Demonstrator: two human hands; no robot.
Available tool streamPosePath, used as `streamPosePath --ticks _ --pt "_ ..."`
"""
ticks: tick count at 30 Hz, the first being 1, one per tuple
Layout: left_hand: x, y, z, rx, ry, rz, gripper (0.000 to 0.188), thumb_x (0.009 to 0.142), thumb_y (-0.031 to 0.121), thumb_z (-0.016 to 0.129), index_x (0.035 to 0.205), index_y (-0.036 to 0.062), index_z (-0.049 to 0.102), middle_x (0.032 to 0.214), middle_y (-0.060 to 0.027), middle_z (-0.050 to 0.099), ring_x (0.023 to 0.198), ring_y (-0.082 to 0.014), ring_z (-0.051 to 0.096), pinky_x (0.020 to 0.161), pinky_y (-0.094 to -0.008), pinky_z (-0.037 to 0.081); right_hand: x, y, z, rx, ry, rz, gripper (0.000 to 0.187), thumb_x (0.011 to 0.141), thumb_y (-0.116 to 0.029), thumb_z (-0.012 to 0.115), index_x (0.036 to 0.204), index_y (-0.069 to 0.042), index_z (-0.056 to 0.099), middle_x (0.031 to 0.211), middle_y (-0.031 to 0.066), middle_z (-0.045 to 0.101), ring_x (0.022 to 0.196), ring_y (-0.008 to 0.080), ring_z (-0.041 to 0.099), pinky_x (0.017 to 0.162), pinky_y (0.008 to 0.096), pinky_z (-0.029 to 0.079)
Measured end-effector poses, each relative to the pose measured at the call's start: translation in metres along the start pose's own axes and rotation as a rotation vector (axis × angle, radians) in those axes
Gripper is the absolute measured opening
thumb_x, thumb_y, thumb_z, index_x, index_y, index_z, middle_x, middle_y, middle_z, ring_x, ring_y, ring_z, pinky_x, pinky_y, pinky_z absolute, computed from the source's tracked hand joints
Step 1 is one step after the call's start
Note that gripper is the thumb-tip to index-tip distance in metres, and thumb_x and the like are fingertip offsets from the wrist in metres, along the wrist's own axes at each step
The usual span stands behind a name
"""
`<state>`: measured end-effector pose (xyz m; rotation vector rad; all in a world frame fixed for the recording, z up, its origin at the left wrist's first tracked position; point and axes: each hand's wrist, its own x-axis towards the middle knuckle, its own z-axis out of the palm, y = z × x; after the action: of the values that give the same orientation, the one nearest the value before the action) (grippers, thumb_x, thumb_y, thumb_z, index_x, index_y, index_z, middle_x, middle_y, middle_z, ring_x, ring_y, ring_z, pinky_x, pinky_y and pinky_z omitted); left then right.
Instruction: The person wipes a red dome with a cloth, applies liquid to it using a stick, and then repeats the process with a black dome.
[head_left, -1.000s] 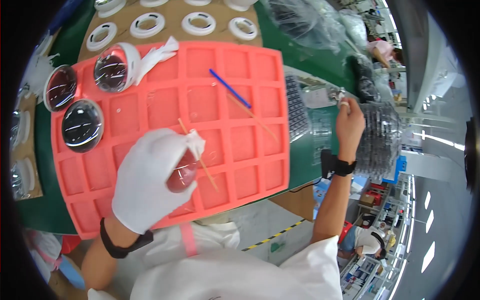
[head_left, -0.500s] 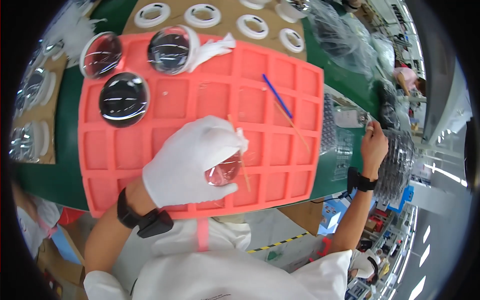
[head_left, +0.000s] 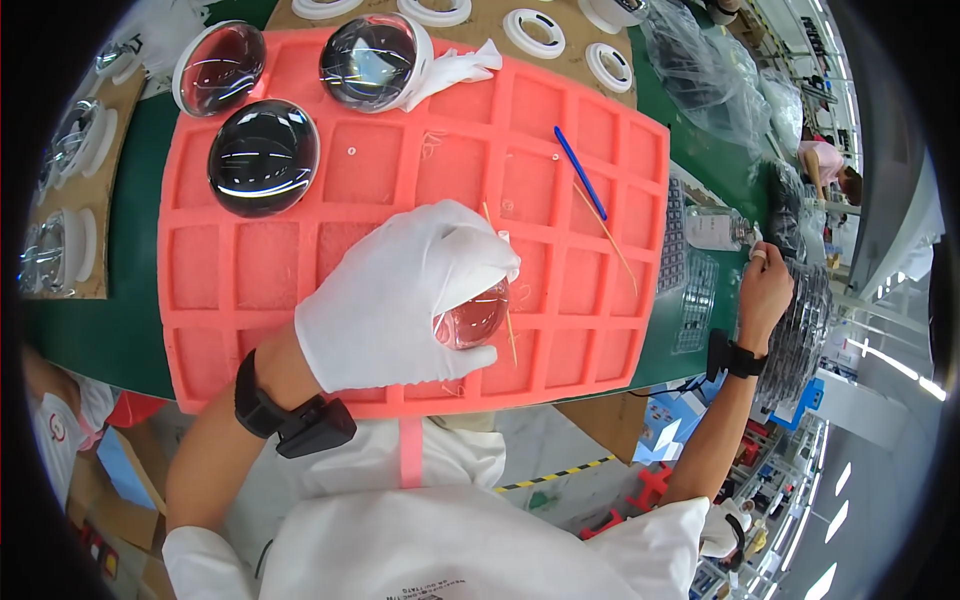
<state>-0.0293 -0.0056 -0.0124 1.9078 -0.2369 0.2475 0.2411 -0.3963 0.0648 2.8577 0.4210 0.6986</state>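
My left hand [head_left: 405, 295], in a white glove, is curled around a clear dome cover [head_left: 475, 318] above the front middle of a pink foam tray [head_left: 375, 218] with square pockets. A thin wooden stick [head_left: 512, 335] shows just beside the dome. Bare apart from a white covering on one finger, my right hand [head_left: 766, 285] pinches at the neck of a clear bottle [head_left: 712, 229] lying on its side to the right of the tray. A small white thing is at those fingertips, too small to make out.
Dark domes [head_left: 263, 158] and a clear dome [head_left: 220, 70] rest at the tray's back left, near a crumpled white cloth [head_left: 455, 72]. A blue stick [head_left: 580, 172] and another wooden stick [head_left: 610, 240] lie on the tray. White rings [head_left: 533, 33] sit on cardboard behind. Plastic bags [head_left: 695, 80] lie back right.
The whole view has shifted, so the tray appears higher and slightly further right. My left hand keeps its hold on the dome cover, and my right hand stays at the bottle's neck.
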Motion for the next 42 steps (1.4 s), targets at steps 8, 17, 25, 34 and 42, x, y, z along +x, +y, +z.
streamPosePath --ticks 8,17,25,34,42 --pt "0.001 0.002 0.0 0.034 -0.002 -0.006 0.054 0.066 0.024 0.086 0.115 0.0128 0.065 0.117 -0.0097 0.059 0.107 -0.0318 0.059 0.092 -0.0426 0.05 0.005 0.0 -0.005 -0.034 -0.056 -0.044 0.027 0.099 -0.028 0.053 0.105 -0.01 0.073 0.085 0.0208 0.071 0.079 0.0428 0.068 0.068 0.05 0.052" --pt "0.001 0.004 0.0 -0.013 -0.012 -0.062 0.056 0.064 0.023 0.087 0.115 0.0134 0.065 0.118 -0.0095 0.059 0.109 -0.0316 0.058 0.094 -0.0425 0.049 0.005 0.002 -0.005 -0.043 -0.041 -0.058 0.026 0.099 -0.028 0.054 0.105 -0.011 0.072 0.085 0.0209 0.07 0.079 0.0424 0.068 0.068 0.051 0.052" --pt "0.002 0.008 -0.003 0.036 -0.025 -0.042 0.056 0.065 0.023 0.086 0.115 0.0115 0.063 0.119 -0.0106 0.059 0.11 -0.0323 0.058 0.095 -0.0424 0.049 0.006 0.0 -0.008 -0.057 -0.049 -0.064 0.025 0.101 -0.027 0.053 0.106 -0.01 0.071 0.085 0.0215 0.07 0.079 0.0428 0.068 0.068 0.0513 0.052" --pt "0.001 0.007 -0.003 0.072 -0.034 -0.033 0.075 0.061 0.019 0.092 0.127 0.0128 0.059 0.121 -0.0101 0.061 0.11 -0.0326 0.059 0.095 -0.0423 0.048 -0.001 -0.016 -0.019 -0.087 -0.064 -0.102 0.026 0.102 -0.025 0.051 0.107 -0.007 0.07 0.086 0.0213 0.07 0.077 0.0392 0.069 0.067 0.0467 0.052" --pt "0.0 0.006 -0.001 0.109 -0.013 -0.012 0.069 0.063 0.023 0.091 0.123 0.0118 0.059 0.122 -0.0074 0.062 0.109 -0.0308 0.059 0.093 -0.0423 0.048 -0.078 -0.182 -0.088 0.841 -0.312 -0.61 0.013 0.088 -0.011 0.057 0.08 -0.001 0.058 0.077 0.0111 0.05 0.071 0.0302 0.048 0.07 0.0396 0.037"
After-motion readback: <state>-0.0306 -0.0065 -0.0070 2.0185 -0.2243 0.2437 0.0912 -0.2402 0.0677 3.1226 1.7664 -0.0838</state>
